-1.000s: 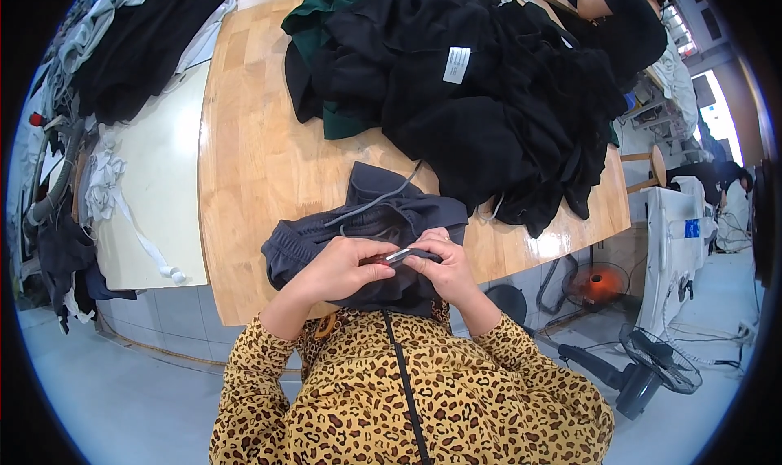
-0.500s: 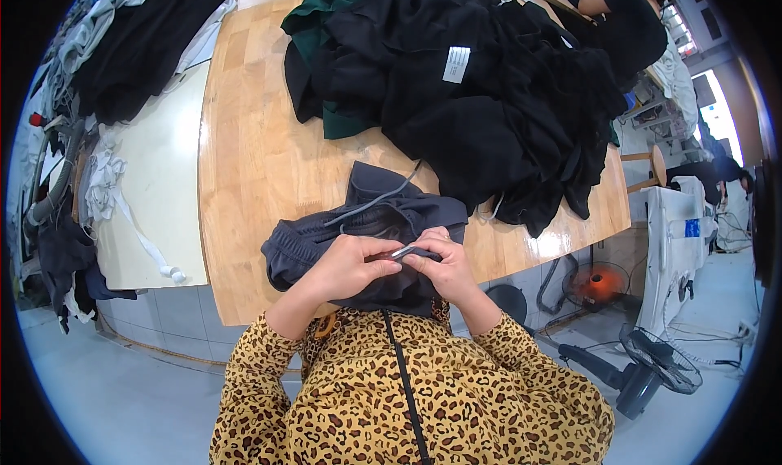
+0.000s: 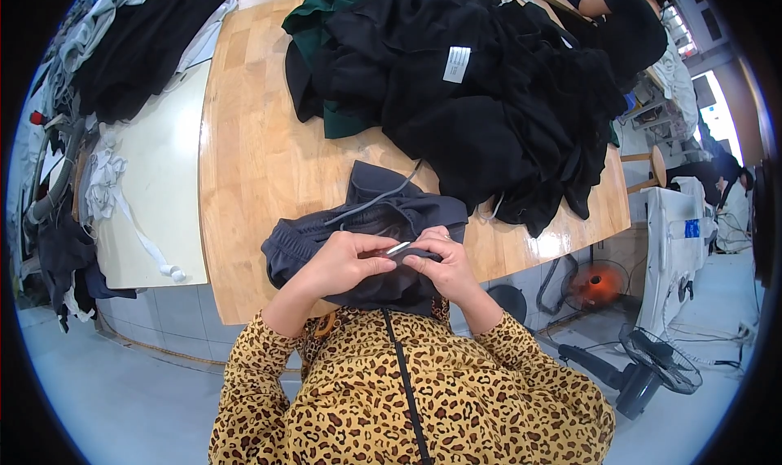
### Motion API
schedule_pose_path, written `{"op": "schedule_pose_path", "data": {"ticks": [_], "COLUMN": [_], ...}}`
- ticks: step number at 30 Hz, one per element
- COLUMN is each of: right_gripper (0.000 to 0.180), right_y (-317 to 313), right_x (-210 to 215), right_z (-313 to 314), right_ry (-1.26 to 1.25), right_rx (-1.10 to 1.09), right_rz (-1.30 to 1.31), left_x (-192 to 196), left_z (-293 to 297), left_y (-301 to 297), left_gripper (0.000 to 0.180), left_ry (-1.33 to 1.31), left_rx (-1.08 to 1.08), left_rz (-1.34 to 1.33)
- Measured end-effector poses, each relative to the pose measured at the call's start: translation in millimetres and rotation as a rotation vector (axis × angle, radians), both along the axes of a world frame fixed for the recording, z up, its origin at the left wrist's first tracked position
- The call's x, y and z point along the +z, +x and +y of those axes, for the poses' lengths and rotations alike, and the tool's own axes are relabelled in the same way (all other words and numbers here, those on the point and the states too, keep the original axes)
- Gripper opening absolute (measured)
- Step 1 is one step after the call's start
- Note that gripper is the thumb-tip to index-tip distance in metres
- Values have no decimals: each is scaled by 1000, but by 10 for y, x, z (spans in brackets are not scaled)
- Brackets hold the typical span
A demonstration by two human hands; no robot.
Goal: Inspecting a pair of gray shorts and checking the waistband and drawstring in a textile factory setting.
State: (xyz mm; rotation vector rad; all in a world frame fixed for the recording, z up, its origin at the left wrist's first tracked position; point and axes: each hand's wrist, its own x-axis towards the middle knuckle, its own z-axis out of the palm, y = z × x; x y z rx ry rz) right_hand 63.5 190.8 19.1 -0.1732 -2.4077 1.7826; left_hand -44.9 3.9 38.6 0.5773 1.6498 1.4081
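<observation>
A dark grey garment (image 3: pixel 297 241) with a gathered elastic waistband lies bunched at the table's near edge. Its grey drawstring (image 3: pixel 371 207) trails across it toward the black pile. Over the cloth my left hand (image 3: pixel 346 261) is closed, pinching a small narrow white piece (image 3: pixel 397 248) between thumb and fingers; its exact kind is too small to tell. Close beside it, my right hand (image 3: pixel 444 261) grips a fold of the grey garment between thumb and fingers. The fingertips of both hands almost meet at the white piece.
Black garments with a white label (image 3: pixel 456 64) and dark green cloth (image 3: pixel 314 15) are heaped on the wooden table (image 3: pixel 244 131). Left stands a cream tabletop (image 3: pixel 163 188) with white strips (image 3: pixel 106 180). Fans (image 3: pixel 652 367) stand at lower right; a person in black (image 3: pixel 627 37) is at upper right.
The white piece has turned slightly and shows more of its pale face between my fingertips. Both hands stay almost in place, and the garment lies as before.
</observation>
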Motion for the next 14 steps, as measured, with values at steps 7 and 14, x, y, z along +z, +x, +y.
{"op": "schedule_pose_path", "data": {"ticks": [7, 14], "right_gripper": [18, 19], "right_y": [-5, -5], "right_x": [-5, -29], "right_z": [7, 21], "right_ry": [11, 37], "right_rx": [20, 32], "right_rz": [14, 14], "left_x": [77, 113], "left_z": [22, 37], "left_y": [-19, -20], "left_gripper": [30, 29], "left_ry": [-13, -48], "left_rx": [-81, -106], "left_rz": [10, 137]}}
